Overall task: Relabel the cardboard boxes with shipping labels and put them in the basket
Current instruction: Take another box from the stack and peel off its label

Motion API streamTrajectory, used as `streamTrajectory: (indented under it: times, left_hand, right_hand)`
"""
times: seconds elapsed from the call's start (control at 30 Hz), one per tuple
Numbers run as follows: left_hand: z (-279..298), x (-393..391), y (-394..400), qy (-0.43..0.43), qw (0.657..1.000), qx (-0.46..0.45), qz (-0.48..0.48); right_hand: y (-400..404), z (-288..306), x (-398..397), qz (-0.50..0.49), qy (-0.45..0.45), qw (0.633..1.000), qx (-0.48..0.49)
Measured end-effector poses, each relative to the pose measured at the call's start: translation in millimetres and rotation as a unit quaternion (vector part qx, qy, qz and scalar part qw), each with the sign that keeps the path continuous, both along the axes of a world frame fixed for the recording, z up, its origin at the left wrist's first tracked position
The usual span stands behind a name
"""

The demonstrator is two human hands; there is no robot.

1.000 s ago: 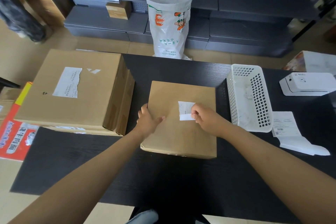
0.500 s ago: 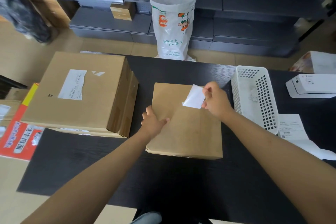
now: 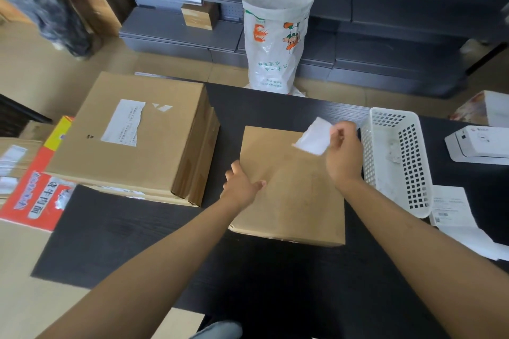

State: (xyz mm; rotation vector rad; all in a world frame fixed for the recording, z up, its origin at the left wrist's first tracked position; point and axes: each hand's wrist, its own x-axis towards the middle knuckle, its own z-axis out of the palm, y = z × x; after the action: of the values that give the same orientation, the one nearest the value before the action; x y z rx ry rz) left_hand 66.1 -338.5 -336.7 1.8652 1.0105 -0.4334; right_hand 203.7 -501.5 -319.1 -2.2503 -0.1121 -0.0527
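A flat cardboard box [image 3: 297,201] lies in the middle of the black table [image 3: 137,242]. My left hand [image 3: 241,184] presses down on the box's left edge, fingers spread. My right hand [image 3: 343,151] pinches a white piece of old label [image 3: 314,136], held above the box's far right corner, just left of the white plastic basket [image 3: 413,190]. The box's top now shows bare cardboard. A larger box [image 3: 143,151] with a torn label [image 3: 122,122] sits stacked on the left.
A label printer [image 3: 479,143] stands at the right edge, with printed shipping labels [image 3: 451,209] lying in front of it. A white plastic sack [image 3: 275,38] stands on the floor behind the table. More cartons and a red package [image 3: 35,192] lie at the left.
My right hand peeled the white label off the middle of the box and lifted it up and to the right, toward the basket. The left hand stayed on the box.
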Motion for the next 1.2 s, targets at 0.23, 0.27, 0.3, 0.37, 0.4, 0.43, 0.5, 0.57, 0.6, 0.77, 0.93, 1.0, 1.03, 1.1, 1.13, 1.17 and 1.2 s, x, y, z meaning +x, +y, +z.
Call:
streamTrajectory:
  times: [0.23, 0.27, 0.3, 0.37, 0.4, 0.43, 0.5, 0.57, 0.6, 0.77, 0.93, 1.0, 1.03, 1.1, 1.13, 1.17, 1.2]
  left_hand:
    - [1, 3, 0, 0.005, 1.0, 0.004, -0.003]
    - [1, 3, 1, 0.004, 1.0, 0.0, -0.003]
    - [2, 3, 2, 0.002, 1.0, -0.003, -0.004]
    - [1, 2, 5, -0.004, 1.0, -0.004, -0.009]
    - [0, 1, 5, -0.007, 1.0, -0.002, -0.012]
    - [-1, 0, 6, -0.01, 1.0, -0.001, -0.014]
    - [-3, -1, 6, -0.019, 1.0, 0.0, -0.012]
    - [-4, -2, 5, -0.025, 1.0, 0.002, -0.011]
    - [-4, -2, 5, -0.025, 1.0, 0.003, -0.01]
    - [-2, -4, 3, -0.028, 1.0, 0.007, -0.001]
    - [-2, -4, 2, -0.029, 1.0, 0.008, -0.005]
    - [-1, -3, 2, -0.024, 1.0, 0.007, -0.005]
    - [-1, -3, 2, -0.023, 1.0, 0.007, -0.005]
    - [-1, -3, 1, -0.023, 1.0, 0.009, -0.003]
    - [0, -3, 1, -0.023, 1.0, 0.011, -0.003]
    - [0, -3, 1, -0.022, 1.0, 0.013, -0.003]
    - [-1, -2, 1, -0.021, 1.0, 0.016, -0.005]
  right_hand:
    - [-29, 43, 39, 0.008, -0.039, 0.999, -0.01]
    - [-34, 39, 33, 0.014, -0.024, 1.0, -0.009]
    - [-39, 33, 26, 0.019, -0.011, 1.0, -0.01]
    - [-51, 20, 12, 0.014, 0.015, 1.0, -0.006]
    - [-58, 16, 7, 0.003, 0.024, 1.0, -0.004]
    - [-65, 13, 3, -0.007, 0.03, 1.0, -0.005]
    - [-82, 8, 0, -0.029, 0.041, 0.999, -0.011]
    - [-104, 5, -1, -0.07, 0.05, 0.996, -0.017]
    - [-115, 3, -1, -0.091, 0.055, 0.994, -0.022]
    - [-159, -20, 0, -0.111, 0.117, 0.98, -0.114]
    - [-164, -43, -6, 0.055, 0.276, 0.909, -0.307]
    - [-164, -47, -7, 0.07, 0.281, 0.889, -0.356]
    - [-163, -48, -6, 0.062, 0.275, 0.889, -0.36]
    - [-162, -48, -4, 0.052, 0.249, 0.891, -0.375]
    - [-161, -46, -2, 0.058, 0.232, 0.888, -0.392]
    - [-160, -43, -1, 0.067, 0.208, 0.883, -0.414]
    - [-159, -40, -1, 0.068, 0.183, 0.88, -0.434]
